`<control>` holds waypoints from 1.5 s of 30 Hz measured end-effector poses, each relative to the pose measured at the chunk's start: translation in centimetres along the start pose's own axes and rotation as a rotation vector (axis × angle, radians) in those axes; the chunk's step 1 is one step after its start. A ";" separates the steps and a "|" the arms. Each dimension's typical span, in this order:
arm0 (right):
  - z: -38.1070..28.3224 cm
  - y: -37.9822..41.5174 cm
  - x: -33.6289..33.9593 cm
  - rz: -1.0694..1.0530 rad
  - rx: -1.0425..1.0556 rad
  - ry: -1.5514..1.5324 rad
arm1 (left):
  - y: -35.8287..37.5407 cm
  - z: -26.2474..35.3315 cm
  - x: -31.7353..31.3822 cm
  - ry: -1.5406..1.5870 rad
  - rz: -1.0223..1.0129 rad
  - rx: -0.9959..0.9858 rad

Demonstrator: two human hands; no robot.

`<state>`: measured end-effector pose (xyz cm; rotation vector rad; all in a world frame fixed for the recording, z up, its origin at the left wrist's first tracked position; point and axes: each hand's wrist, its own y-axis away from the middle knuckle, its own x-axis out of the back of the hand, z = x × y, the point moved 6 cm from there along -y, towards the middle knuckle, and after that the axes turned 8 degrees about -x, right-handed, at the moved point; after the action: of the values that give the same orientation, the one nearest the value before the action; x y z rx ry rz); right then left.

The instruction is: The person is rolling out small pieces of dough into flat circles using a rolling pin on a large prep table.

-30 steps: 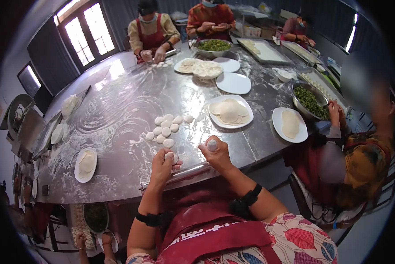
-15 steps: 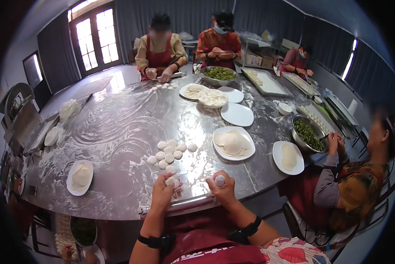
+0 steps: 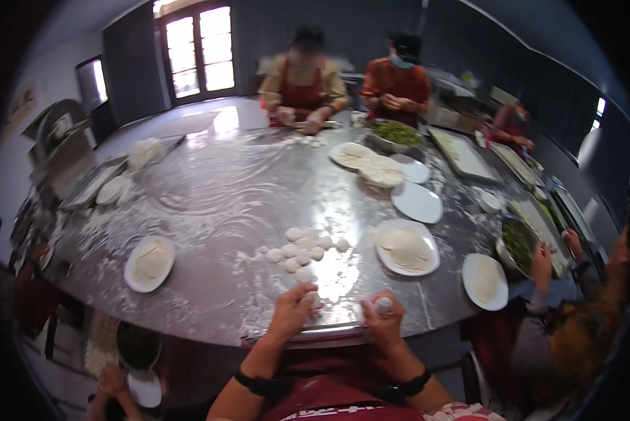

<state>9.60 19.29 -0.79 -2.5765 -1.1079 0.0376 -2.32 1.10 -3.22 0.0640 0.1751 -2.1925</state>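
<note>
At the near edge of the floured metal table (image 3: 210,281), my left hand (image 3: 292,312) is closed on a small white dough piece (image 3: 313,300), partly hidden by the fingers. My right hand (image 3: 385,317) is wrapped round a pale rod (image 3: 383,304), whose rounded end shows above the fist. Just beyond my left hand lie several small round dough pieces (image 3: 305,244). Further right, a square white plate (image 3: 433,264) bears flat dough wrappers (image 3: 406,247).
Plates with wrappers stand at the left (image 3: 151,282) and right (image 3: 501,298). Empty plates (image 3: 417,203), bowls of green filling (image 3: 395,132) and trays (image 3: 469,160) lie further back. Two people (image 3: 305,77) work across the table; another person (image 3: 574,330) is at the right.
The whole view has swung left, so the table and people appear shifted right and blurred. Both hands still hold their things. The right co-worker's hands have come apart.
</note>
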 end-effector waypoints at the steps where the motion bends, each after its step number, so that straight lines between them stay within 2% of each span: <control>1: 0.0 0.0 -0.1 -0.003 0.000 -0.008 | 0.0 -0.1 0.1 0.017 0.005 -0.010; 5: -1.7 0.2 -0.3 -0.022 -0.075 -0.100 | 0.0 0.1 0.0 0.044 0.015 -0.001; 8: -1.5 0.2 -0.2 -0.035 -0.037 -0.064 | 0.0 0.0 -0.1 0.012 0.002 0.013; 9: 0.1 0.0 0.1 -0.018 0.037 -0.010 | -0.1 -0.3 0.0 -0.007 -0.003 0.012; 16: -1.6 0.2 -0.5 -0.056 -0.043 -0.128 | -0.2 -0.7 0.0 -0.060 0.004 0.046; 21: -0.2 0.1 -0.4 -0.064 -0.072 -0.144 | 0.0 -0.2 -0.2 -0.057 -0.003 0.079; 25: 0.0 -0.1 -0.4 -0.054 0.011 -0.115 | -0.1 -0.1 -0.2 -0.063 -0.019 0.079; 31: -0.7 -0.1 -0.5 -0.043 -0.006 -0.050 | -0.2 -0.2 0.1 -0.123 -0.001 0.062; 33: 1.4 -0.5 -0.2 -0.038 -0.005 -0.077 | -0.6 -1.2 0.3 -0.089 0.065 0.112; 34: 0.6 -0.5 0.0 -0.012 0.027 0.003 | -1.3 -1.4 0.9 -0.330 0.092 -0.107; 35: 1.5 -0.6 0.4 -0.006 0.050 0.101 | -1.7 -3.9 1.3 -0.258 0.124 -0.039; 36: -1.4 -0.3 0.0 -0.004 0.061 0.096 | -1.9 -4.4 1.3 -0.322 0.112 -0.059; 38: -0.7 -0.4 0.1 -0.021 -0.006 0.037 | -0.5 -0.7 0.6 -0.310 0.088 -0.076; 40: -0.5 -0.2 0.1 -0.059 -0.117 -0.027 | -0.6 -1.5 0.7 -0.385 0.065 -0.080; 41: -0.8 -0.1 0.0 -0.071 -0.106 -0.042 | -0.6 -0.9 0.6 -0.523 0.063 -0.168; 42: -1.2 0.0 -0.1 -0.084 -0.087 -0.060 | -0.2 -0.3 0.5 -0.577 0.070 -0.095; 45: -1.1 0.1 -0.2 -0.105 -0.082 -0.102 | 0.2 1.2 0.3 -0.749 0.046 -0.063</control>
<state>9.70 18.79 0.22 -2.6088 -1.3065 0.1011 -2.37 0.55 -2.07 -0.7676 -0.1794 -2.0181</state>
